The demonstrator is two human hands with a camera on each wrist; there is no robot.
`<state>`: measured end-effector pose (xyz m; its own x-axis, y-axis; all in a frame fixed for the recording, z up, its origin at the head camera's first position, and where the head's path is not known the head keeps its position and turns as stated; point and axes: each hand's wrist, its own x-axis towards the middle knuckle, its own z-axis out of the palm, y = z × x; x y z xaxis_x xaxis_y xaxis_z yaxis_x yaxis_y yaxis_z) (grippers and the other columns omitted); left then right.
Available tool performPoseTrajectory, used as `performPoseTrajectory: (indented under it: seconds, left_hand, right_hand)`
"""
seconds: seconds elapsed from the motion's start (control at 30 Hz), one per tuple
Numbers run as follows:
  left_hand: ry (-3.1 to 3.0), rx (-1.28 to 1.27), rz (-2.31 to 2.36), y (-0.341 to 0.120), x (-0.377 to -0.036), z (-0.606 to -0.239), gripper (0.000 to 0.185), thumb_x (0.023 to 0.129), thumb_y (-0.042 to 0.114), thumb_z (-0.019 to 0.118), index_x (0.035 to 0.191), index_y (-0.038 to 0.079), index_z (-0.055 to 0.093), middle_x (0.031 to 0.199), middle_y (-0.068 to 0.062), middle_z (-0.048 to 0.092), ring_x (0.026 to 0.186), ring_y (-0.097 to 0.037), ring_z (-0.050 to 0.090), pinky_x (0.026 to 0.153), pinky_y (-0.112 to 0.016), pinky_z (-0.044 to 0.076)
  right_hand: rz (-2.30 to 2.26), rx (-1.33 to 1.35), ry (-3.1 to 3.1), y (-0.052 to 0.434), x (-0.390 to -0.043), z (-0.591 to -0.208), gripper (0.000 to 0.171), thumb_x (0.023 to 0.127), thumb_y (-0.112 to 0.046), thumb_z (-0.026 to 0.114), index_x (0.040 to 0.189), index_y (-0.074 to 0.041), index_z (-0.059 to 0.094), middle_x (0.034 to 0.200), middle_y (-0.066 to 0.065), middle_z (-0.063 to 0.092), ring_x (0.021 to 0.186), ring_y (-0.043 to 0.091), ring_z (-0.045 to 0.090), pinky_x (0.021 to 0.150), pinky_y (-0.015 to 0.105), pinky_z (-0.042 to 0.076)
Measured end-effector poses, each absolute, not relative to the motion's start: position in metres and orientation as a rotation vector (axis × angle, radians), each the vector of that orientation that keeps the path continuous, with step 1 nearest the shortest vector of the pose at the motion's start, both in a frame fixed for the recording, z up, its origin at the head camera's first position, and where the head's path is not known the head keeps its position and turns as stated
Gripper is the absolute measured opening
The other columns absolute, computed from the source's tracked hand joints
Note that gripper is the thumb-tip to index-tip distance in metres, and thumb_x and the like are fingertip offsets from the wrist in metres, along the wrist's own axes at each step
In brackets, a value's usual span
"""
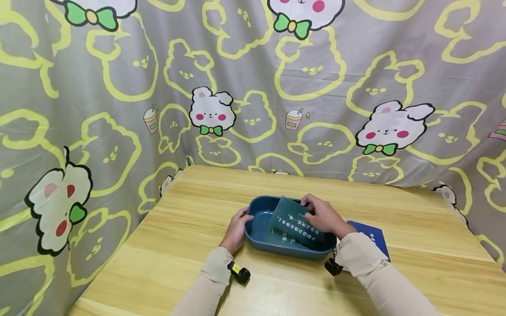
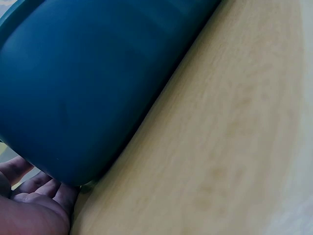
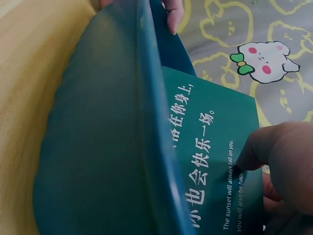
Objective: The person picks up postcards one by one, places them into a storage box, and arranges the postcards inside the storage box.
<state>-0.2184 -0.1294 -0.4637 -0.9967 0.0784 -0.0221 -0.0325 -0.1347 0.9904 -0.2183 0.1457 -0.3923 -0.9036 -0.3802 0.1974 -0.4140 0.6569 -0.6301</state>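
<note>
Head view: green card held in a blue tray

Green card (image 1: pixel 294 226), printed with white lettering, leans tilted inside the blue tray (image 1: pixel 257 219), its upper edge above the rim. Right hand (image 1: pixel 326 217) pinches the card, fingers clamped on its upper right part. Left hand (image 1: pixel 237 228) grips the tray's left end, fingers curled round the rim. Tray rests on the wooden desk (image 1: pixel 189 245). A dark blue booklet (image 1: pixel 375 239) lies on the desk just right of the tray, partly under the right sleeve. Cartoon-rabbit cloth (image 1: pixel 253 87) hangs behind.
</note>
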Motion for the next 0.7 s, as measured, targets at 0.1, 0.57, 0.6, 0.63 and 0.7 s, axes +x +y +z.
performPoseTrajectory:
  seconds: [0.1,0.57,0.6,0.63,0.7]
  left_hand:
    - [2.014,0.041,2.313,-0.13,-0.219,-0.464,0.045,0.096,0.008,0.048,0.138,-0.007,0.045,0.139,-0.024,0.045,0.124,-0.034,0.044,0.102,-0.045,0.037]
    - [2.03,0.058,2.29,-0.131,-0.221,-0.465,0.045,0.095,0.009,0.047,0.138,-0.006,0.045,0.138,-0.023,0.046,0.124,-0.034,0.045,0.102,-0.046,0.037]
    - [2.024,0.053,2.292,-0.131,-0.221,-0.465,0.045,0.095,0.008,0.047,0.138,-0.006,0.045,0.139,-0.022,0.046,0.124,-0.033,0.044,0.103,-0.046,0.036]
    - [2.023,0.054,2.292,-0.131,-0.221,-0.465,0.045,0.095,0.008,0.047,0.138,-0.006,0.045,0.139,-0.022,0.045,0.124,-0.033,0.044,0.103,-0.046,0.036]
    - [2.022,0.049,2.292,-0.131,-0.221,-0.464,0.045,0.096,0.009,0.047,0.138,-0.005,0.045,0.139,-0.022,0.045,0.125,-0.033,0.044,0.103,-0.046,0.035]
  right_hand:
    - [1.074,0.699,-2.829,0.143,-0.218,-0.393,0.024,0.083,0.004,0.057,0.104,-0.007,0.054,0.081,0.006,0.057,0.068,0.018,0.05,0.064,0.034,0.043]
    - [0.928,0.765,-2.913,0.134,-0.218,-0.398,0.033,0.079,0.005,0.067,0.107,-0.01,0.056,0.091,0.006,0.061,0.073,0.018,0.053,0.066,0.036,0.046]
    - [0.91,0.765,-2.917,0.133,-0.218,-0.399,0.035,0.079,0.005,0.068,0.108,-0.01,0.056,0.093,0.007,0.062,0.074,0.018,0.054,0.066,0.036,0.046]
    - [0.895,0.76,-2.922,0.132,-0.218,-0.399,0.036,0.078,0.005,0.07,0.108,-0.01,0.057,0.095,0.008,0.063,0.076,0.019,0.056,0.067,0.036,0.047]
    - [0.876,0.746,-2.931,0.13,-0.219,-0.4,0.039,0.076,0.006,0.072,0.108,-0.011,0.057,0.099,0.011,0.064,0.082,0.022,0.059,0.068,0.036,0.048]
